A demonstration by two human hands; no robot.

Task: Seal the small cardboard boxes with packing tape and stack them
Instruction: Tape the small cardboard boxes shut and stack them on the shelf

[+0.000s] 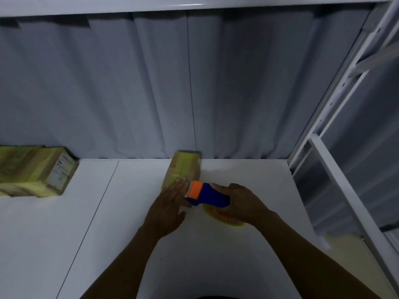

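Flatly, left hand [167, 209] fingers straight on box [183, 169], right hand [241, 201] gripping tape dispenser [207, 194]

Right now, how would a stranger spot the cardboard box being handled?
On the white tabletop, look midway along the grey curtain's foot. The small brown cardboard box lies under the flat left hand, beside the blue and orange tape dispenser in the right hand; the other boxes sit stacked far left.
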